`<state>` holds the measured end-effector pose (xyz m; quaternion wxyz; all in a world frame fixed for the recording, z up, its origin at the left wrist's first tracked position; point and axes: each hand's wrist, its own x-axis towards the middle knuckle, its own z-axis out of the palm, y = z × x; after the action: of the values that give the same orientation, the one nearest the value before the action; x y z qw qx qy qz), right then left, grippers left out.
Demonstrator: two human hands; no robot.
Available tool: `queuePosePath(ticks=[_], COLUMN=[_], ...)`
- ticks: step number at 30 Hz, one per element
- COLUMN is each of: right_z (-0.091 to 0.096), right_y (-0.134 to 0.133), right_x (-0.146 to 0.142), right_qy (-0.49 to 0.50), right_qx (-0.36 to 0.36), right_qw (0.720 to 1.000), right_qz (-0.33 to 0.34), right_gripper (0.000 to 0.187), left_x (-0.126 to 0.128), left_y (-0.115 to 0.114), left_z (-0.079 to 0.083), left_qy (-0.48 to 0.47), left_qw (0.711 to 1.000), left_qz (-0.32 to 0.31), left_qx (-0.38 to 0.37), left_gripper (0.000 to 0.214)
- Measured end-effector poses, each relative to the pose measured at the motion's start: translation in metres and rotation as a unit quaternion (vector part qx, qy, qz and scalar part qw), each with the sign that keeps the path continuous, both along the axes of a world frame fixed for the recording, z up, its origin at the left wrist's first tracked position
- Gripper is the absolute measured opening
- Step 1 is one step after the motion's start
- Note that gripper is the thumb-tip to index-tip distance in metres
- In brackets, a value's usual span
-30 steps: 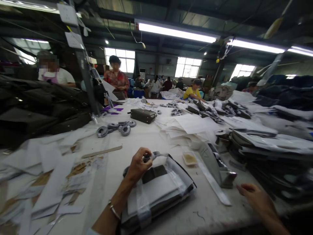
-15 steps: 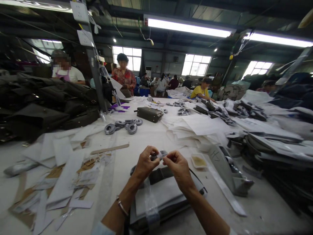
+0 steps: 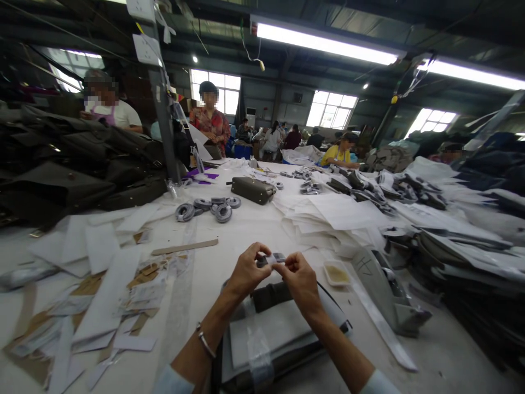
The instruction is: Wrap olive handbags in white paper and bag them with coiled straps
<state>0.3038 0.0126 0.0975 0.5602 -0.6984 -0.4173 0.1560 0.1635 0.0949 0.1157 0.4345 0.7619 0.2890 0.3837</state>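
Observation:
My left hand (image 3: 246, 271) and my right hand (image 3: 300, 279) meet above a flat wrapped dark bag (image 3: 279, 334) that lies on the white table (image 3: 229, 230). Both hands pinch a small strap piece (image 3: 274, 258) with a pale wrapping, held between the fingertips. The bag is covered with white paper and a band of clear tape. A bracelet sits on my left wrist.
A small tray of glue (image 3: 336, 272) and a grey tape dispenser (image 3: 385, 290) stand to the right. Paper scraps (image 3: 98, 295) litter the left, coiled straps (image 3: 213, 209) and an olive bag (image 3: 252, 190) lie further back. Stacked bags flank both sides; other people work beyond.
My right hand came up from the table's right edge and joined the left hand on the small strap piece. The view has shifted slightly.

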Motion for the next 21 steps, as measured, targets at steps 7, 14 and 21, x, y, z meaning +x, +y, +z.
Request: queuePosePath(ticks=[7, 14, 21], right_z=[0.026, 0.033, 0.033], right_y=[0.004, 0.026, 0.055], right_x=[0.019, 0.027, 0.023], right_qy=[-0.500, -0.596, -0.630], right_qx=[0.195, 0.210, 0.093], right_qw=[0.840, 0.757, 0.743], right_qz=[0.082, 0.169, 0.206], right_gripper=[0.016, 0.024, 0.022], left_x=[0.000, 0.001, 0.003], left_y=[0.015, 0.036, 0.040], left_z=[0.003, 0.000, -0.001], left_qy=[-0.065, -0.062, 0.018], left_qw=[0.989, 0.984, 0.997], left_qz=[-0.073, -0.079, -0.062], left_qx=[-0.109, -0.145, -0.036], left_gripper=[0.048, 0.056, 0.069])
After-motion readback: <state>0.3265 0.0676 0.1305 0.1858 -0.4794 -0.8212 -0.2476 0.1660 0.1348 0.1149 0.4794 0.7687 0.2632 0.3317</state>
